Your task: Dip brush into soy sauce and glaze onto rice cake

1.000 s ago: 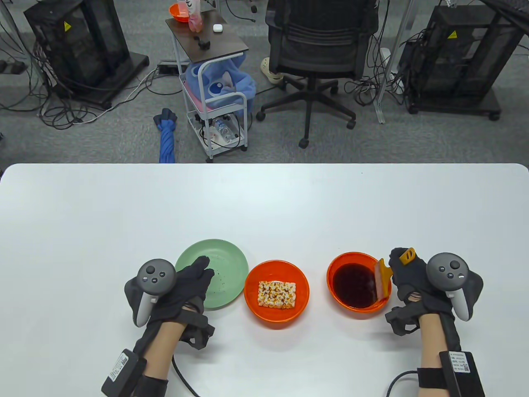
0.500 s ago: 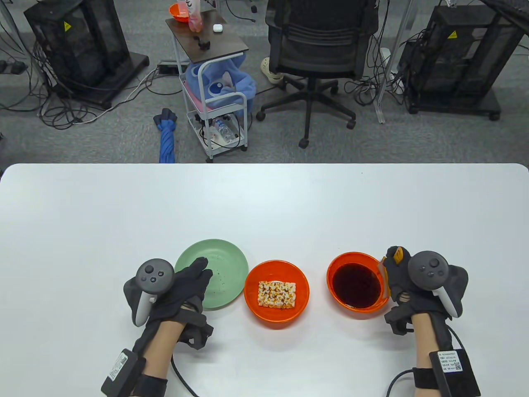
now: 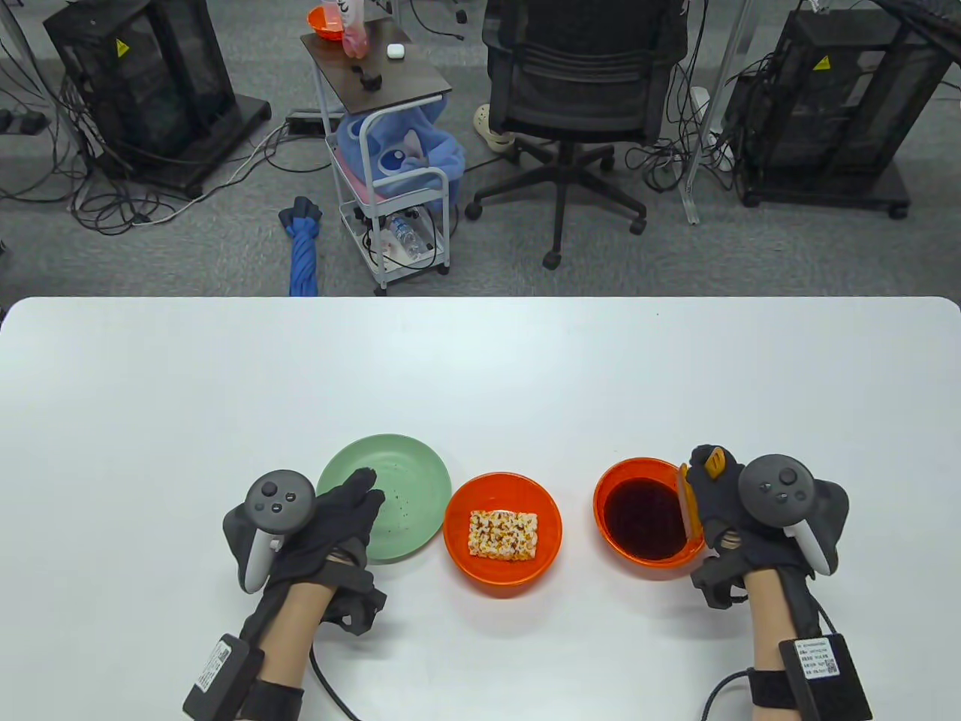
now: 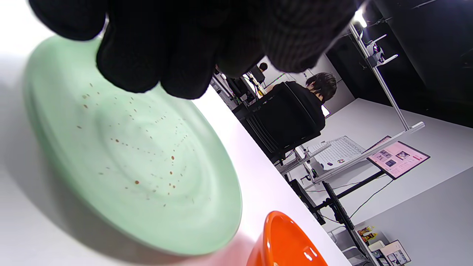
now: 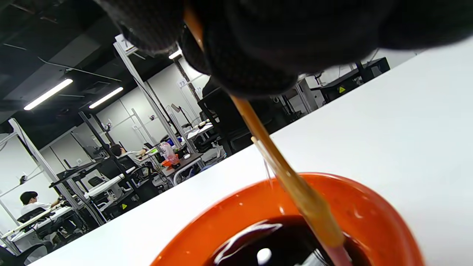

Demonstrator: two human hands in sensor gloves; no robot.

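Two hands, table view: my right hand (image 3: 724, 499) grips the brush (image 3: 685, 502) in the sauce bowl (image 3: 612, 481); the rice cake (image 3: 504, 535) waits in the middle bowl (image 3: 459, 537).
Left wrist view: my left hand (image 4: 192, 40) rests flat, fingers apart, on the plate (image 4: 55, 111).
Right wrist view: brush tip is dipping.
Next: lift and glaze.

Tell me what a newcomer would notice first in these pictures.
The two bright orange bowls near the table's front edge stand out first: the right bowl is full of dark soy sauce, and the middle bowl holds a rice cake. Next comes the right hand, holding a brush tipped down into the sauce.
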